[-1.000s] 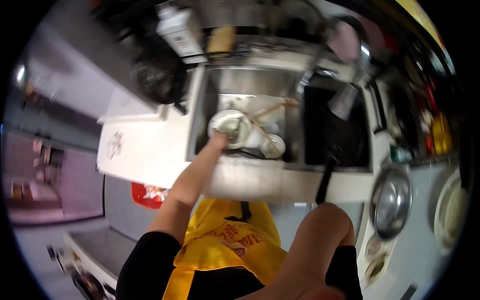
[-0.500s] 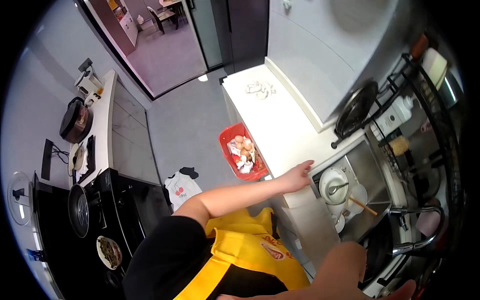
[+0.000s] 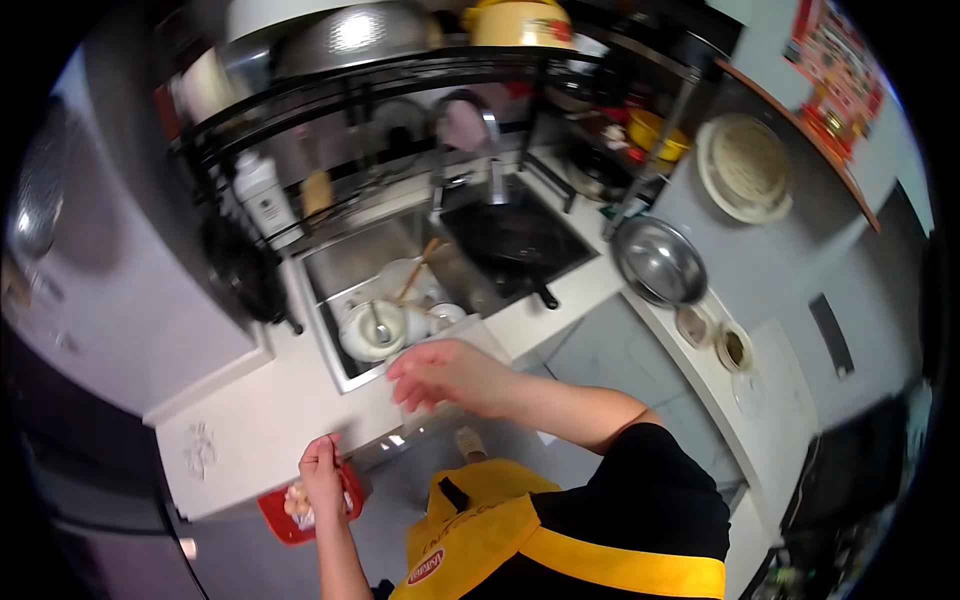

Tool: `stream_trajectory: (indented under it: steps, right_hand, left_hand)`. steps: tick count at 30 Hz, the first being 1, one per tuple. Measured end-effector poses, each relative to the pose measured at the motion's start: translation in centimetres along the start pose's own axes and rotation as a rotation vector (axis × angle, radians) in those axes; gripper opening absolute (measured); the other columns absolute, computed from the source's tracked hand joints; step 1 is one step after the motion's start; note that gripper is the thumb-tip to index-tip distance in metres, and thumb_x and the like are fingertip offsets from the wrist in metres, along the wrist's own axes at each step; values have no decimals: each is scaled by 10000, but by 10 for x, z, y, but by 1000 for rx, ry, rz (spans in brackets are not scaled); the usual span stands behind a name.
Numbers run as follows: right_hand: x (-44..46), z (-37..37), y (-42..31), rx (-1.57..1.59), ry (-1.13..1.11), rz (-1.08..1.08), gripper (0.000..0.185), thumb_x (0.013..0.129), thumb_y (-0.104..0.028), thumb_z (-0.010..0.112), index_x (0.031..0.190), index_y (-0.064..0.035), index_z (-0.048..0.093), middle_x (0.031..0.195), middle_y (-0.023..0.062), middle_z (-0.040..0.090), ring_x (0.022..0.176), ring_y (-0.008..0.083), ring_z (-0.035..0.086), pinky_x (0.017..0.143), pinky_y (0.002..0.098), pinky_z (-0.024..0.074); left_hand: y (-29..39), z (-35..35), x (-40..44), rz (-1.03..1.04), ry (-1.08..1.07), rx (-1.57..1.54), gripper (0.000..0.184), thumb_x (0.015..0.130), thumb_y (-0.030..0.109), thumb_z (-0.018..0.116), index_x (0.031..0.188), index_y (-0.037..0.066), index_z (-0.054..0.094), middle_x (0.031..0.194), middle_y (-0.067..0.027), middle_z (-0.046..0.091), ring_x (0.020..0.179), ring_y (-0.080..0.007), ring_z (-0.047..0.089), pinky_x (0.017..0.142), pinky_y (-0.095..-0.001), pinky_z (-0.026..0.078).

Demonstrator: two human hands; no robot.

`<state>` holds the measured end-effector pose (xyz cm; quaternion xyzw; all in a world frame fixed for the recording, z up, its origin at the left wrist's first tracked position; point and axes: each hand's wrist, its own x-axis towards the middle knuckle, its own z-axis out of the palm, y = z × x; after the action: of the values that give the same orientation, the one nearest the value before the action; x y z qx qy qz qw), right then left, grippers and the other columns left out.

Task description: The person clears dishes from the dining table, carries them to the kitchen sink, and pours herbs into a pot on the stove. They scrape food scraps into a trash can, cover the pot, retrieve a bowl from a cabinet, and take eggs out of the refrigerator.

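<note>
My left hand (image 3: 322, 470) is over the counter's front edge, just above the red bin (image 3: 272, 518). Its fingers are drawn together; whether they hold something small I cannot make out. My right hand (image 3: 450, 378), slightly blurred, hovers at the front of the sink (image 3: 330, 268) with loosely curled fingers apart and nothing visible in them. Behind it in the basin are a white bowl (image 3: 357, 335) with a spoon (image 3: 380, 322) in it, other white dishes and wooden chopsticks (image 3: 420, 268). A pale panel (image 3: 485, 340) stands along the sink's front edge. Round eggshell-like pieces lie in the bin.
White scraps (image 3: 200, 450) lie on the counter (image 3: 290, 400) at left. A black pan (image 3: 510, 245) sits in the right basin under the tap (image 3: 497, 180). A steel bowl (image 3: 658, 262) and jars (image 3: 733, 348) stand on the right counter. A black rack (image 3: 350, 75) runs overhead.
The view has swung round to the right, bringing the sink to the middle. My right hand has come in front of the sink, and my left hand is now over the bin's side.
</note>
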<state>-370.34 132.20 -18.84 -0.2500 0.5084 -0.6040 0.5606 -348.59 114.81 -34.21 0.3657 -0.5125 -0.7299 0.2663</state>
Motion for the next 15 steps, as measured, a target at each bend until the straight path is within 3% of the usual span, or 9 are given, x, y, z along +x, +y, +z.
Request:
stream_trajectory:
  steps: [1, 2, 3, 6, 7, 10, 11, 14, 15]
  right_hand:
    - [-18, -21, 1, -17, 151, -34, 252, 982, -242, 481, 1102, -50, 592, 861, 47, 656, 733, 122, 622, 619, 231, 486]
    - [-29, -34, 0, 87, 342, -96, 248, 977, -237, 477, 979, -29, 612, 689, 26, 595, 516, 101, 516, 436, 212, 341]
    - [-42, -56, -3, 62, 429, -139, 255, 978, -264, 484, 946, -41, 603, 621, 14, 544, 463, 97, 465, 407, 214, 311]
    - [-71, -122, -13, 130, 708, -246, 346, 982, -371, 476, 809, -79, 544, 465, -20, 387, 354, 90, 323, 343, 232, 228]
    - [-78, -151, -13, 175, 784, -292, 384, 982, -410, 459, 781, -88, 521, 455, -22, 371, 347, 90, 314, 338, 235, 220]
    - [-78, -277, -16, 240, 1003, -452, 459, 978, -475, 429, 709, -108, 490, 447, -26, 353, 317, 97, 295, 332, 251, 217]
    - [-75, -319, -29, 220, 1032, -507, 454, 981, -472, 424, 741, -98, 519, 468, -25, 371, 359, 93, 342, 361, 243, 249]
    - [-44, -465, -47, 254, 1168, -477, 537, 927, -584, 445, 1086, -78, 528, 821, 22, 577, 606, 122, 539, 467, 249, 404]
    - [-34, -503, -53, 259, 1166, -458, 537, 927, -584, 445, 1086, -78, 528, 821, 22, 577, 606, 122, 539, 467, 249, 404]
  left_hand:
    - [-1, 11, 7, 22, -60, 52, 224, 959, 204, 547, 893, 24, 665, 623, 42, 491, 540, -38, 387, 489, -195, 298]
    - [1, 23, 15, 38, -116, 96, 229, 954, 210, 557, 871, 29, 669, 588, 52, 464, 514, -34, 359, 471, -201, 267]
    - [4, 38, 22, 44, -116, 123, 252, 946, 224, 573, 776, 49, 639, 546, 67, 423, 483, -28, 320, 462, -205, 230]
    - [4, 76, 45, 62, -146, 128, 299, 941, 240, 581, 695, 71, 570, 540, 67, 414, 476, -26, 313, 453, -208, 225]
    - [7, 93, 48, 78, -119, 133, 364, 942, 264, 582, 627, 113, 479, 523, 65, 388, 466, -30, 305, 448, -212, 225]
    - [-6, 130, 77, 55, -53, 91, 393, 948, 296, 571, 611, 143, 438, 514, 63, 369, 457, -35, 304, 444, -215, 234]
    - [-3, 145, 84, 49, -56, 122, 414, 956, 331, 551, 606, 163, 405, 514, 60, 367, 455, -39, 315, 440, -218, 243]
    - [-12, 183, 107, -28, -1, 10, 403, 984, 357, 480, 637, 165, 409, 529, 51, 372, 445, -53, 320, 432, -221, 268]
    - [-13, 193, 111, -49, -49, -58, 386, 991, 354, 462, 659, 165, 410, 554, 49, 375, 454, -59, 318, 443, -219, 287]
